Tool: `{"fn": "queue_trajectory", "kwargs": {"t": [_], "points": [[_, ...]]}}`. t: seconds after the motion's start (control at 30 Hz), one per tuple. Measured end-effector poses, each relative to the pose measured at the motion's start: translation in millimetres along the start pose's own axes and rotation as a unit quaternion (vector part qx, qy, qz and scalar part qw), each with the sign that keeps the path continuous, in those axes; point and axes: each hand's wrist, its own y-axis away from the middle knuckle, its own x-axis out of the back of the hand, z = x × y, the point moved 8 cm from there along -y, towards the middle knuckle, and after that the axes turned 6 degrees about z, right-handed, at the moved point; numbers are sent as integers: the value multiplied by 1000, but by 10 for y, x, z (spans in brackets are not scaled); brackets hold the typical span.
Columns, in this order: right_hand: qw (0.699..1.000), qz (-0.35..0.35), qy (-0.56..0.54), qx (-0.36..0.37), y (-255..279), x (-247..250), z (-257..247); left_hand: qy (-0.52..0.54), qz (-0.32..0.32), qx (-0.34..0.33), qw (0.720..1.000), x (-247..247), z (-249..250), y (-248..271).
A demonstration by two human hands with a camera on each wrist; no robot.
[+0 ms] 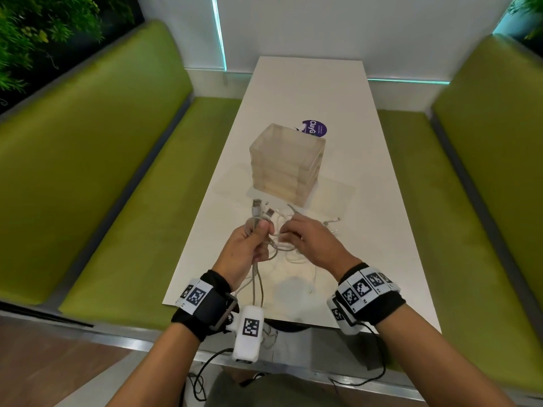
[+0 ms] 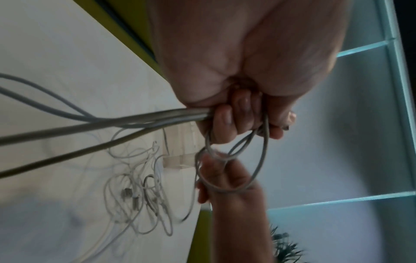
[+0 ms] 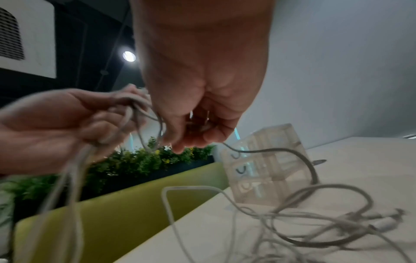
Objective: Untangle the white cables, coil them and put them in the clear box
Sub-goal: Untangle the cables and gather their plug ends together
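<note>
My left hand (image 1: 255, 236) grips a bundle of white cables (image 1: 258, 277) above the table's near half; USB plugs (image 1: 258, 207) stick out past its fingers and strands hang toward my wrist. In the left wrist view the curled fingers (image 2: 227, 121) clamp the cable bundle (image 2: 112, 122), with loops below. My right hand (image 1: 296, 235) pinches a cable strand beside the left hand; in the right wrist view its fingertips (image 3: 198, 135) close on a thin strand (image 3: 281, 151). More tangled cables (image 3: 315, 224) lie on the table. The clear box (image 1: 286, 163) stands just beyond the hands.
The white table (image 1: 367, 177) is narrow, flanked by green benches (image 1: 132, 186) on both sides. A purple round sticker (image 1: 314, 128) lies behind the box. A white wall closes the far end. A wrist camera unit (image 1: 249, 330) hangs under my left wrist.
</note>
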Motion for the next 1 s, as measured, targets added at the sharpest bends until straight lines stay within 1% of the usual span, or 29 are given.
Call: {"fn": "queue_trajectory", "kwargs": {"t": [0.1, 0.17, 0.23, 0.3, 0.37, 0.43, 0.5, 0.63, 0.67, 0.7, 0.77, 0.83, 0.9, 1.0], "points": [[996, 20, 33, -83, -149, 168, 486, 77, 19, -11, 997, 91, 163, 10], [991, 29, 45, -125, -245, 297, 692, 89, 19, -30, 995, 154, 277, 20], [988, 26, 81, -127, -360, 370, 733, 87, 7, -46, 995, 170, 349, 27], [983, 9, 135, -124, -460, 376, 773, 102, 10, -54, 993, 196, 405, 48], [976, -7, 156, -154, -495, 413, 932, 144, 26, -71, 987, 264, 508, 69], [973, -12, 125, -194, -463, 479, 1108, 176, 57, -91, 979, 389, 643, 90], [972, -10, 80, -220, -406, 538, 1209, 188, 80, -111, 973, 529, 771, 104], [965, 61, 37, -253, -261, 686, 1378, 224, 121, -139, 957, 792, 922, 88], [964, 58, 22, -260, -220, 666, 1403, 224, 126, -139, 956, 814, 935, 79], [964, 39, 2, -263, -187, 600, 1406, 221, 128, -137, 957, 811, 934, 70], [964, -23, -36, -263, -133, 370, 1353, 211, 124, -128, 961, 743, 895, 39], [965, -71, -40, -250, -101, 129, 1224, 200, 122, -115, 965, 651, 827, 15], [969, -91, -16, -228, -103, -61, 1123, 188, 127, -100, 969, 587, 745, -6], [972, -93, -37, -215, -111, -229, 972, 179, 127, -81, 972, 538, 621, -39]]}}
